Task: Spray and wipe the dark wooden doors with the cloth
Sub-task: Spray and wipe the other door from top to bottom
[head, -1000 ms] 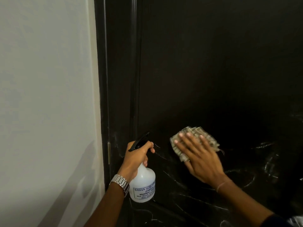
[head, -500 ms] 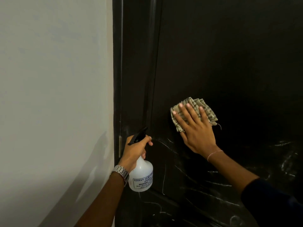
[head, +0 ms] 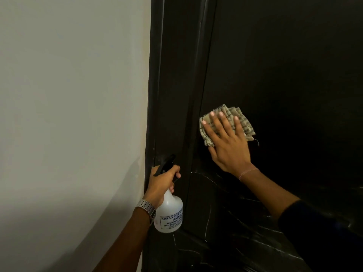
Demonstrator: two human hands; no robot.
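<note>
Pressing flat against the dark wooden door (head: 284, 65), the right hand (head: 228, 143) spreads its straight fingers (head: 224, 122) over a folded, pale striped cloth (head: 242, 119), pinning the cloth to the door panel; the cloth's edges show above the fingertips and out to the right of the palm, with a loose thread hanging off its lower right corner. A thin bracelet (head: 247, 172) circles that wrist, and a dark sleeve (head: 318, 232) covers the forearm further back. Lower and to the left of it, the left hand (head: 162, 185) is curled round the neck of a white spray bottle (head: 170, 214), with a finger hooked at the black trigger head (head: 167, 164) (whether the trigger is squeezed cannot be told). The bottle hangs upright below the fist, its printed label facing out, just in front of the dark door frame (head: 170, 85). A metal wristwatch (head: 145, 207) sits on the left wrist. Below the right hand and to the right of the bottle, pale streaks (head: 204, 178) mark the door's surface. To the left of the left hand stands a plain light wall (head: 68, 114).
</note>
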